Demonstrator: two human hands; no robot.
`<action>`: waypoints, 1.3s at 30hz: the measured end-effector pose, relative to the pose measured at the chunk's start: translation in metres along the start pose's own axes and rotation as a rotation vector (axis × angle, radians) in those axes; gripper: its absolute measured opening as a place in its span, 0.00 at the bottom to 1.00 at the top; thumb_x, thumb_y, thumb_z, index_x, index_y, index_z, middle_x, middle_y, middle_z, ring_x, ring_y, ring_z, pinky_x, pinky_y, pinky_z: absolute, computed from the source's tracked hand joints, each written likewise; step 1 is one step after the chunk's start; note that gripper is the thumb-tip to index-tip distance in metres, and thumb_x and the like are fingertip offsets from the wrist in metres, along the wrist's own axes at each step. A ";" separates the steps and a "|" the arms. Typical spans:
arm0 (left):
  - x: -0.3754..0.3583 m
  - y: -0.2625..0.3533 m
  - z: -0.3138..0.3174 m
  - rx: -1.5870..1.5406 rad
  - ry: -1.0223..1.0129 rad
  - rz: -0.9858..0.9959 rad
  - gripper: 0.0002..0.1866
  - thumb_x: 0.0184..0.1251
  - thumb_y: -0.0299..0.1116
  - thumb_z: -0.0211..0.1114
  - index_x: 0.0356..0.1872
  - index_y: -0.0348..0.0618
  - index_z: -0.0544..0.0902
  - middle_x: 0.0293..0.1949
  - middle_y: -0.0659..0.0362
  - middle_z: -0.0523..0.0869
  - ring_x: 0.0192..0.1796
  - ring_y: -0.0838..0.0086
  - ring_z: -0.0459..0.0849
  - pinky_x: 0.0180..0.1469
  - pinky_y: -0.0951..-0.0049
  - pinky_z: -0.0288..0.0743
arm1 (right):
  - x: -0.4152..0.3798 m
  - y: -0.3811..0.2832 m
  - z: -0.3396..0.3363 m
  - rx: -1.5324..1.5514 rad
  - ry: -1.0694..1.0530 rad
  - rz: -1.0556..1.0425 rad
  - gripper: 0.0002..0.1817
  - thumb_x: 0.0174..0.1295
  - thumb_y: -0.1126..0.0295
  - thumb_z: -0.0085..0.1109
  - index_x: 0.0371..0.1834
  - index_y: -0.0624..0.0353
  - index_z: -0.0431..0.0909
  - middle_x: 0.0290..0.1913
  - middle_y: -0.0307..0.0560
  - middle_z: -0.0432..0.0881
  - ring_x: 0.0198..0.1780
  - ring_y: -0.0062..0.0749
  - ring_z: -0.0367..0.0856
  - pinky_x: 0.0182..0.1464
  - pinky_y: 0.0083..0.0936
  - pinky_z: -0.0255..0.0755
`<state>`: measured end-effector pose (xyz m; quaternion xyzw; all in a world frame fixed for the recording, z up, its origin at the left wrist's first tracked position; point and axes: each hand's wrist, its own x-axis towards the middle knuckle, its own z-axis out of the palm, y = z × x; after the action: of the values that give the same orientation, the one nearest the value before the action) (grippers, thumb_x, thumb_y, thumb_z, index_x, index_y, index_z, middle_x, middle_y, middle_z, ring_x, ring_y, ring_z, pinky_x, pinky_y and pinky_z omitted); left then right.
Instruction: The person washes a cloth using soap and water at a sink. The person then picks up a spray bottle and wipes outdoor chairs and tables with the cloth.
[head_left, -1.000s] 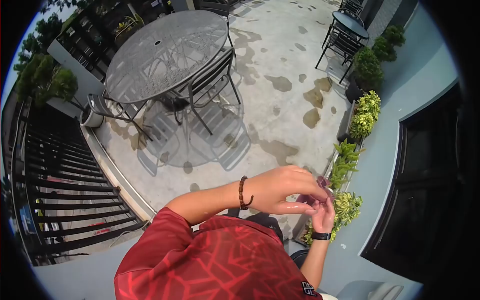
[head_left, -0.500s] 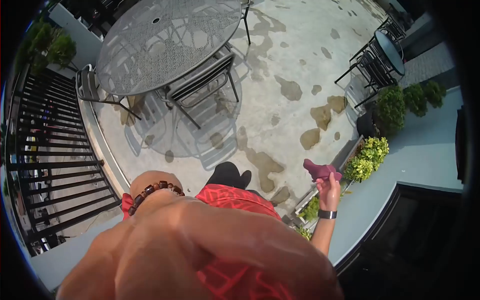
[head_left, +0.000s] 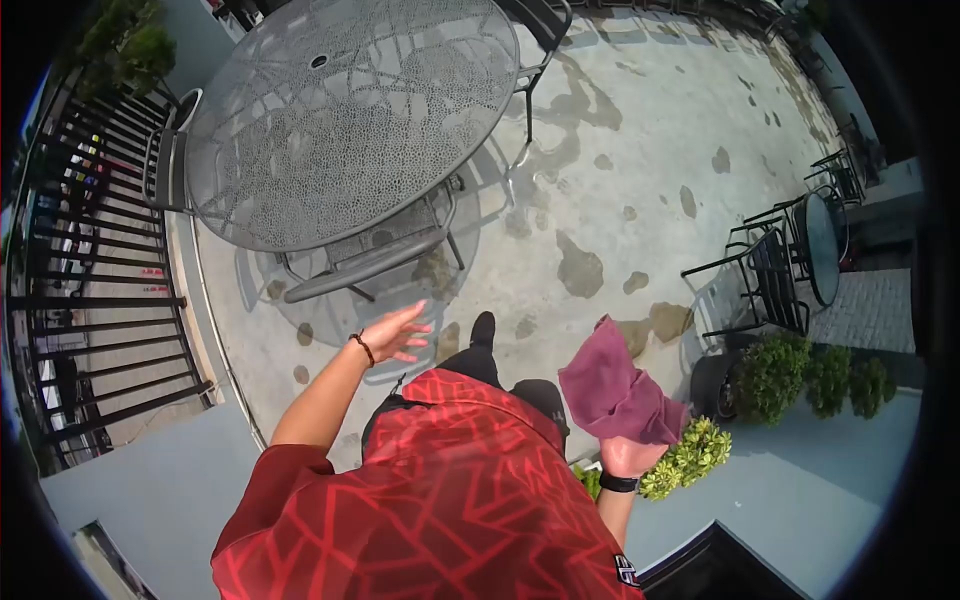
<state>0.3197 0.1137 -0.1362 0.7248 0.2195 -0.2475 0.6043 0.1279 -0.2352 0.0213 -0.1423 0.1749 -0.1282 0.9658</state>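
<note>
A purple cloth [head_left: 615, 390] hangs in loose folds from my right hand [head_left: 632, 456], whose fingers are partly hidden by it. This hand is low on the right, above a leafy yellow-green plant, with a black band at the wrist. My left hand [head_left: 393, 332] is stretched forward with its fingers apart and nothing in it. It is nearest to a metal chair [head_left: 370, 265] at the round patterned table [head_left: 350, 130], and does not appear to touch it. A dark beaded bracelet [head_left: 362, 348] circles the left wrist.
Black railings [head_left: 110, 300] run along the left. On the right stand a small round table [head_left: 822, 248] with dark chairs [head_left: 770, 280], potted shrubs [head_left: 770, 378] and a yellow-green plant [head_left: 692, 458] by the wall. Wet patches [head_left: 580, 268] mark the concrete floor.
My left arm, which filled the lower view close to the camera, has come down and stretched forward. The cloth, bunched up before, now hangs spread out and nearer my body. The big table appears closer.
</note>
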 end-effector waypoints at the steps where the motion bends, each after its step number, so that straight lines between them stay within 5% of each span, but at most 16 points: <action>1: 0.011 0.006 0.005 -0.224 0.069 -0.093 0.32 0.60 0.61 0.63 0.54 0.44 0.75 0.41 0.56 0.82 0.44 0.65 0.81 0.51 0.63 0.73 | 0.021 0.000 -0.003 0.002 -0.011 0.021 0.25 0.69 0.52 0.45 0.64 0.52 0.70 0.67 0.49 0.70 0.66 0.40 0.67 0.70 0.45 0.56; 3: 0.037 0.021 0.011 -0.690 0.202 -0.256 0.32 0.59 0.62 0.64 0.53 0.45 0.75 0.40 0.57 0.82 0.43 0.66 0.81 0.50 0.61 0.73 | 0.063 -0.002 -0.007 -0.054 0.076 0.210 0.22 0.69 0.52 0.45 0.59 0.52 0.75 0.61 0.47 0.76 0.63 0.39 0.72 0.67 0.41 0.60; 6: 0.069 0.035 0.008 -1.137 0.385 -0.098 0.25 0.62 0.58 0.63 0.46 0.47 0.75 0.39 0.59 0.81 0.41 0.68 0.81 0.48 0.63 0.73 | 0.137 -0.031 0.025 -0.143 0.005 0.288 0.21 0.69 0.54 0.46 0.56 0.53 0.76 0.58 0.46 0.78 0.60 0.38 0.74 0.66 0.39 0.62; 8: 0.081 0.039 0.011 -1.514 0.554 0.049 0.16 0.66 0.50 0.62 0.32 0.49 0.74 0.31 0.62 0.79 0.33 0.73 0.78 0.45 0.68 0.72 | 0.179 -0.050 0.039 -0.216 -0.036 0.372 0.19 0.69 0.55 0.47 0.54 0.53 0.77 0.55 0.46 0.80 0.58 0.38 0.76 0.64 0.37 0.64; 10: 0.091 0.012 -0.001 -1.770 0.488 0.129 0.15 0.68 0.44 0.61 0.24 0.52 0.70 0.18 0.67 0.72 0.23 0.77 0.71 0.37 0.70 0.71 | 0.224 -0.068 0.025 -0.274 -0.004 0.474 0.18 0.68 0.56 0.47 0.53 0.53 0.78 0.55 0.46 0.80 0.57 0.37 0.77 0.63 0.37 0.65; 15: -0.005 -0.009 -0.028 -1.691 0.725 0.005 0.18 0.68 0.46 0.60 0.21 0.54 0.67 0.12 0.72 0.63 0.14 0.84 0.59 0.21 0.77 0.65 | 0.373 -0.072 -0.018 -0.426 0.032 0.713 0.16 0.66 0.60 0.47 0.50 0.55 0.78 0.52 0.47 0.81 0.53 0.36 0.78 0.58 0.34 0.68; 21: -0.134 -0.058 -0.009 -1.491 0.953 -0.084 0.18 0.68 0.49 0.61 0.23 0.54 0.69 0.13 0.72 0.63 0.14 0.87 0.60 0.18 0.83 0.60 | 0.414 -0.032 -0.028 -0.571 0.085 1.123 0.16 0.61 0.66 0.46 0.48 0.61 0.76 0.52 0.48 0.79 0.48 0.33 0.77 0.53 0.26 0.67; 23: -0.173 -0.054 -0.005 -1.293 1.046 -0.117 0.17 0.68 0.50 0.60 0.25 0.53 0.70 0.15 0.72 0.64 0.14 0.88 0.60 0.18 0.83 0.60 | 0.367 0.043 0.014 -0.943 -0.270 1.110 0.22 0.57 0.66 0.46 0.55 0.63 0.72 0.53 0.51 0.77 0.54 0.38 0.74 0.58 0.31 0.65; 26: -0.196 -0.021 0.000 -1.121 1.163 -0.183 0.16 0.70 0.49 0.58 0.31 0.49 0.72 0.18 0.70 0.67 0.15 0.87 0.61 0.18 0.83 0.59 | 0.334 0.133 0.017 -1.051 -0.518 1.105 0.24 0.54 0.73 0.49 0.57 0.66 0.70 0.51 0.47 0.77 0.49 0.33 0.74 0.56 0.26 0.65; 28: -0.191 -0.011 0.007 -0.734 1.269 -0.231 0.14 0.72 0.45 0.56 0.37 0.45 0.73 0.19 0.68 0.68 0.16 0.86 0.62 0.18 0.84 0.58 | 0.318 0.193 0.017 -1.326 -1.047 1.317 0.28 0.50 0.73 0.50 0.59 0.64 0.70 0.54 0.49 0.75 0.52 0.40 0.72 0.58 0.29 0.62; 30: -0.185 -0.004 0.012 -0.607 1.359 -0.290 0.11 0.72 0.41 0.55 0.41 0.43 0.73 0.19 0.67 0.68 0.15 0.85 0.62 0.17 0.85 0.57 | 0.296 0.264 -0.021 -1.286 -1.996 0.927 0.29 0.47 0.72 0.51 0.59 0.60 0.71 0.54 0.51 0.73 0.50 0.45 0.71 0.57 0.29 0.62; 33: -0.176 -0.011 0.017 -0.576 1.511 -0.362 0.10 0.73 0.37 0.52 0.46 0.42 0.73 0.18 0.67 0.67 0.13 0.87 0.58 0.15 0.87 0.52 | 0.260 0.345 -0.131 -1.083 -2.660 0.600 0.32 0.48 0.66 0.58 0.61 0.54 0.71 0.62 0.49 0.67 0.56 0.45 0.67 0.59 0.45 0.59; 35: -0.165 -0.003 0.019 -0.597 1.613 -0.344 0.12 0.74 0.36 0.49 0.49 0.39 0.72 0.18 0.68 0.65 0.12 0.87 0.55 0.14 0.87 0.50 | 0.246 0.387 -0.234 -0.975 -2.856 0.325 0.34 0.50 0.60 0.60 0.65 0.51 0.68 0.70 0.48 0.60 0.67 0.46 0.59 0.63 0.59 0.52; 36: -0.162 -0.003 0.020 -0.551 1.641 -0.340 0.14 0.73 0.35 0.48 0.51 0.35 0.70 0.16 0.69 0.63 0.11 0.87 0.51 0.13 0.87 0.48 | 0.241 0.409 -0.246 -0.822 -2.910 0.438 0.36 0.52 0.56 0.60 0.67 0.49 0.65 0.73 0.47 0.56 0.74 0.46 0.51 0.68 0.66 0.43; 38: -0.167 -0.001 0.018 -0.555 1.653 -0.380 0.14 0.72 0.34 0.49 0.52 0.34 0.69 0.22 0.65 0.68 0.15 0.85 0.60 0.16 0.87 0.54 | 0.220 0.439 -0.255 -0.886 -2.804 0.333 0.36 0.53 0.57 0.59 0.67 0.49 0.65 0.73 0.46 0.56 0.76 0.47 0.47 0.70 0.69 0.36; 39: -0.172 -0.012 0.024 -0.605 1.592 -0.246 0.16 0.73 0.35 0.48 0.54 0.35 0.69 0.23 0.66 0.68 0.15 0.87 0.60 0.15 0.87 0.52 | 0.208 0.466 -0.249 -1.028 -2.704 0.310 0.36 0.53 0.57 0.59 0.68 0.50 0.64 0.73 0.48 0.55 0.75 0.47 0.49 0.70 0.70 0.36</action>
<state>0.1754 0.0890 -0.0412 0.4616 0.7113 0.3400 0.4067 0.3158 0.0776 -0.4141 -0.4554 -0.8111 0.2801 0.2372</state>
